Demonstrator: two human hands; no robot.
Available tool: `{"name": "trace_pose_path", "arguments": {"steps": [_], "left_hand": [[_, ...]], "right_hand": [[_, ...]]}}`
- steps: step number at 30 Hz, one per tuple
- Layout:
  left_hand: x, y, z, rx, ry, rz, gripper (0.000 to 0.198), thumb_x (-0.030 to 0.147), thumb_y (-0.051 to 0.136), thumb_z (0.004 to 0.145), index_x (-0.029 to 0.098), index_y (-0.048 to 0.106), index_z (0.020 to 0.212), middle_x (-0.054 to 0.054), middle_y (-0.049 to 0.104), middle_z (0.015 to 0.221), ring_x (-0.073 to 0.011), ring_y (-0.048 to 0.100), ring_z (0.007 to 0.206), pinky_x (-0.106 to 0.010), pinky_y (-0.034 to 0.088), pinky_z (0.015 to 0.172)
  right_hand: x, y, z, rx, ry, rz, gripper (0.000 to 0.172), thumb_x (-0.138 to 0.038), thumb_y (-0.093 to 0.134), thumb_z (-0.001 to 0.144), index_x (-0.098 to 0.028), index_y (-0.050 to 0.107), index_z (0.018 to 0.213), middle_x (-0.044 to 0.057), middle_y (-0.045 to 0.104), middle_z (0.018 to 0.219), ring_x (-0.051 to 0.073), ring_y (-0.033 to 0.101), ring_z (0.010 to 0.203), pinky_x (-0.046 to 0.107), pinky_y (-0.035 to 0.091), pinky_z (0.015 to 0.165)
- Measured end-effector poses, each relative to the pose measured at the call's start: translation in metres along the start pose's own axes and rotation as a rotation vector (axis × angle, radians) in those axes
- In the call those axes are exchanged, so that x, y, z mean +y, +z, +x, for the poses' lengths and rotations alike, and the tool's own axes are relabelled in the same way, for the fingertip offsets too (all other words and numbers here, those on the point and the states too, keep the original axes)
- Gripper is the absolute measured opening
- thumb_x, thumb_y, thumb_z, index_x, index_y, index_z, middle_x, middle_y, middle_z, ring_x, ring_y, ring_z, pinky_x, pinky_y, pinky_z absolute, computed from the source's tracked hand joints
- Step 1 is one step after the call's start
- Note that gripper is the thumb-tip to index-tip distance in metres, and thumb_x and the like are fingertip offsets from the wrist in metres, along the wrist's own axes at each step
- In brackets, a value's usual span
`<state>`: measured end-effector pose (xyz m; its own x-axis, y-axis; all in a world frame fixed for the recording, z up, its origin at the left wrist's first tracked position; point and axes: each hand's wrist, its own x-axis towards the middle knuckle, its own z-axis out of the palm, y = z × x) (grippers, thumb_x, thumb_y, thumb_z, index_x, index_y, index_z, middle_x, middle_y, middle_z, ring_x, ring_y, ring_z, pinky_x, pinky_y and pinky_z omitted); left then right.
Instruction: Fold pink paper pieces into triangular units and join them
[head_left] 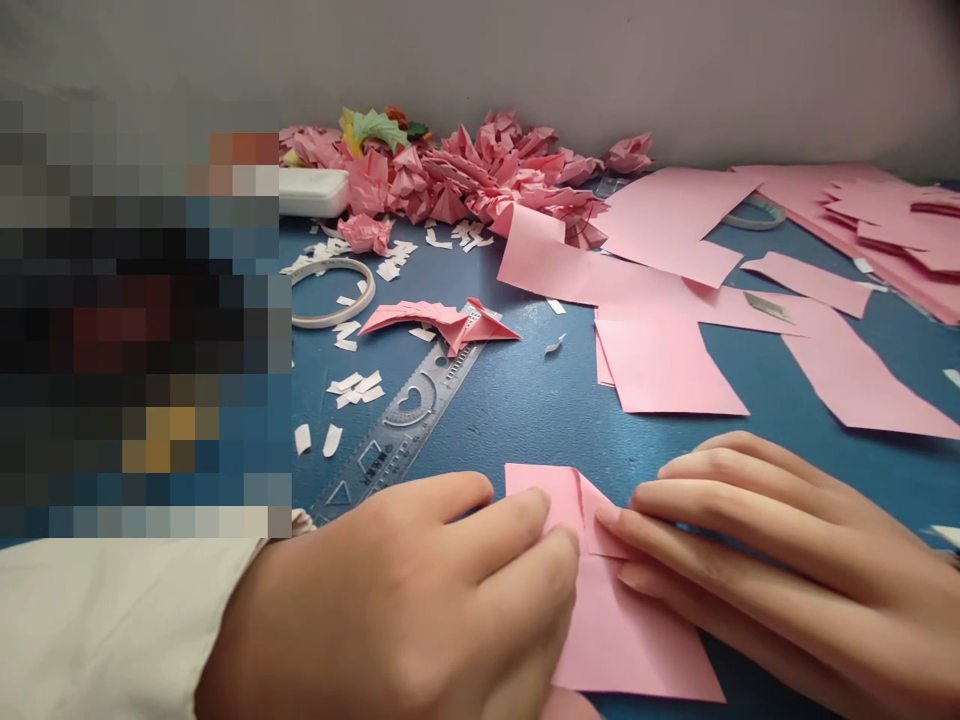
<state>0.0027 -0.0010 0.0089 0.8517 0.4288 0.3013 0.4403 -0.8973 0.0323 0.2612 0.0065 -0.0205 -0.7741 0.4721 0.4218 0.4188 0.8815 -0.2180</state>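
A pink paper sheet (622,630) lies on the blue table (540,400) at the near edge, its top corner folded over. My left hand (420,600) presses on its left side with curled fingers pinching the fold. My right hand (772,540) lies on the right side, fingers stretched flat and together, fingertips touching the folded flap. A white sleeve covers my left wrist.
A clear plastic ruler (405,420) lies left of the sheet, a folded pink piece (442,320) at its far end. A tape ring (334,290), white scraps, a white box (311,190), a heap of folded pink pieces (480,175) and loose pink sheets (675,360) lie behind.
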Motion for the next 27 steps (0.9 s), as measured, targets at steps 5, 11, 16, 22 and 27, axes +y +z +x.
{"name": "trace_pose_path", "arguments": {"steps": [5, 11, 16, 22, 27], "left_hand": [[-0.004, 0.001, 0.002, -0.011, 0.017, -0.004, 0.036, 0.048, 0.053, 0.107, 0.019, 0.074, 0.106, -0.013, 0.077, 0.105, -0.0266, 0.071, 0.099, -0.036, 0.060, 0.083], [-0.014, 0.000, -0.001, 0.005, 0.108, -0.099, 0.039, 0.021, 0.042, 0.112, 0.016, 0.079, 0.100, -0.005, 0.080, 0.109, -0.0209, 0.070, 0.091, -0.036, 0.057, 0.077], [-0.020, 0.003, 0.001, 0.038, 0.151, -0.119, 0.046, 0.023, 0.037, 0.115, 0.015, 0.080, 0.101, -0.003, 0.080, 0.098, -0.0205, 0.069, 0.085, -0.038, 0.054, 0.072], [-0.014, 0.001, 0.001, 0.055, 0.123, -0.125, 0.040, 0.023, 0.043, 0.113, 0.014, 0.080, 0.101, -0.002, 0.080, 0.100, -0.0212, 0.069, 0.086, -0.039, 0.054, 0.075], [-0.013, 0.002, 0.003, 0.058, 0.088, -0.114, 0.039, 0.019, 0.043, 0.112, 0.013, 0.080, 0.099, -0.003, 0.081, 0.103, -0.0213, 0.070, 0.087, -0.038, 0.053, 0.077]], "right_hand": [[0.000, -0.001, -0.001, -0.022, -0.002, -0.003, 0.024, -0.004, 0.043, 0.105, -0.017, 0.060, 0.115, 0.005, 0.071, 0.099, 0.020, 0.066, 0.088, 0.041, 0.050, 0.081], [0.001, 0.001, 0.002, 0.014, -0.031, -0.008, 0.018, -0.006, 0.047, 0.105, -0.016, 0.061, 0.110, 0.005, 0.069, 0.099, 0.020, 0.063, 0.091, 0.039, 0.048, 0.084], [0.002, 0.002, 0.001, 0.012, -0.002, -0.030, 0.029, -0.005, 0.052, 0.100, -0.008, 0.062, 0.128, 0.008, 0.068, 0.106, 0.020, 0.062, 0.101, 0.037, 0.047, 0.092], [0.001, 0.000, 0.000, -0.020, 0.032, -0.014, 0.036, -0.012, 0.054, 0.099, -0.010, 0.062, 0.134, 0.009, 0.067, 0.122, 0.021, 0.059, 0.114, 0.035, 0.043, 0.103], [0.002, 0.002, -0.001, -0.059, 0.047, -0.071, 0.039, -0.021, 0.051, 0.102, -0.013, 0.059, 0.140, 0.011, 0.065, 0.137, 0.025, 0.054, 0.129, 0.039, 0.037, 0.113]]}}
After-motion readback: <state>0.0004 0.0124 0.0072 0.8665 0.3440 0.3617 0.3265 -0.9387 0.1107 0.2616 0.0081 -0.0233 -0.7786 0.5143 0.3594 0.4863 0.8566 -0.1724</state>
